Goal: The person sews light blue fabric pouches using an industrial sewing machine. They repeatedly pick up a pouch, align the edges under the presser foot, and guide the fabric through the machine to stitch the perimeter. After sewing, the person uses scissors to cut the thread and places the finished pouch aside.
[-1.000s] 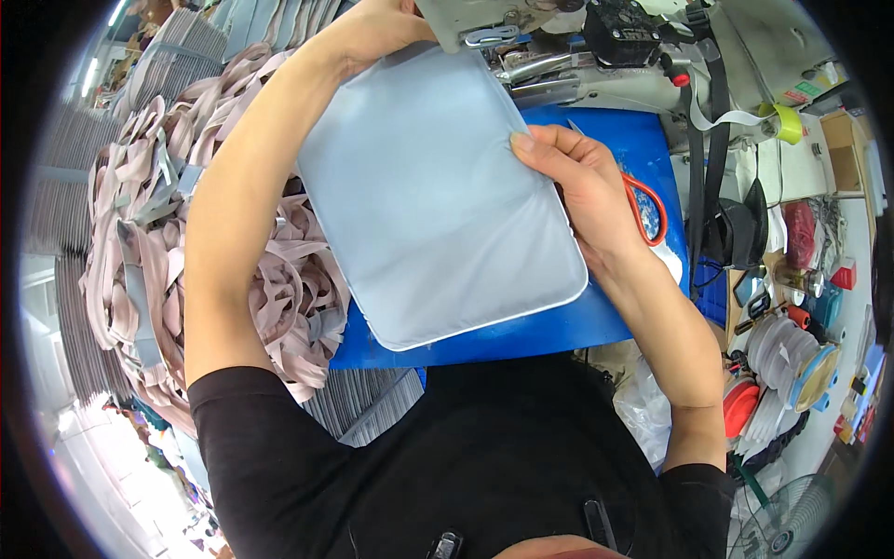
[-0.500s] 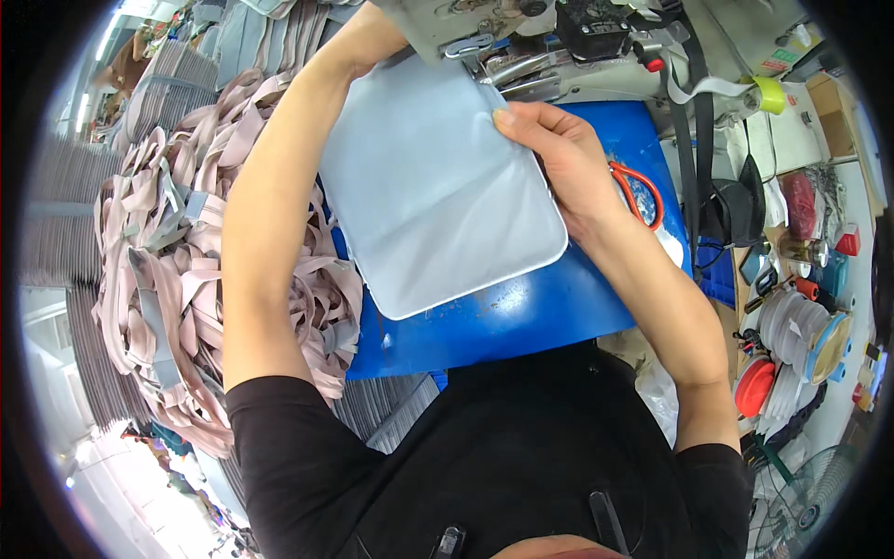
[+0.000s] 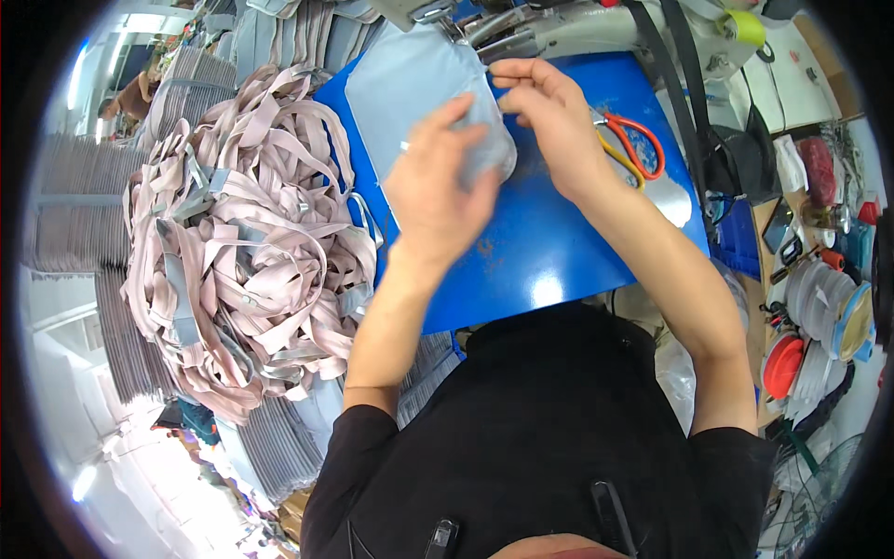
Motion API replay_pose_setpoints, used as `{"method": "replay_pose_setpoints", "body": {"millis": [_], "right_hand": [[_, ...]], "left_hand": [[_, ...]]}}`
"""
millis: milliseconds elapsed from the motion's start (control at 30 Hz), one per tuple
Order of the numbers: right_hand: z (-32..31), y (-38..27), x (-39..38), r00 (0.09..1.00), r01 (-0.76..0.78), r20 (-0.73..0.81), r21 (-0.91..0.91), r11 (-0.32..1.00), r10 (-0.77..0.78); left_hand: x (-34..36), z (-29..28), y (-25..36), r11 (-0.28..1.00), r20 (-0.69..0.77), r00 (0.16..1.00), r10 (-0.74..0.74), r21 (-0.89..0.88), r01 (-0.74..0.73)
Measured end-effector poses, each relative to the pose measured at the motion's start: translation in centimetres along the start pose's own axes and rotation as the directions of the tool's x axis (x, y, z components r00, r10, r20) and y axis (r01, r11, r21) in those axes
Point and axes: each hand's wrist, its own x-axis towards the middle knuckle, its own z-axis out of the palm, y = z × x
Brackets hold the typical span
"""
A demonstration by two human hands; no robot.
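A light grey-blue fabric panel (image 3: pixel 400 88) with rounded corners lies on the blue work surface (image 3: pixel 503 252), its far end beneath the metal parts of a sewing machine (image 3: pixel 494 33). Over the panel, my left hand (image 3: pixel 433 182) is blurred by motion, fingers spread and holding nothing visible. My right hand (image 3: pixel 554 112) is at the panel's right edge with fingers curled together; whatever they pinch is too small to make out. Scissors (image 3: pixel 638 149) with red-orange and yellow handles rest right of my right hand.
A large heap of pinkish zipper tape or strips (image 3: pixel 251 252) sits left of the work surface. Stacked grey pieces (image 3: pixel 84 205) stand beyond it. Dark straps (image 3: pixel 684 84) hang at the right, near a shelf with spools (image 3: pixel 819 307) and a red disc (image 3: pixel 783 366).
My left hand has come back from the machine's far side to above the panel. The panel has moved farther away under the machine. My right hand has shifted from gripping its corner to its edge.
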Motion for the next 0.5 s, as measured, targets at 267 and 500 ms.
{"method": "replay_pose_setpoints", "body": {"millis": [267,500], "right_hand": [[1.1,1.9,0.1,0.979,0.196,0.006,-0.313,0.929,-0.205],[0.1,0.7,-0.9,0.984,-0.161,0.112,0.219,0.962,0.139]], "left_hand": [[3.1,-2.6,-2.8,0.99,0.022,1.0,-0.021,-0.138,0.023],[2.4,-1.2,-2.0,0.967,0.175,0.952,0.251,0.001,-0.256]]}}
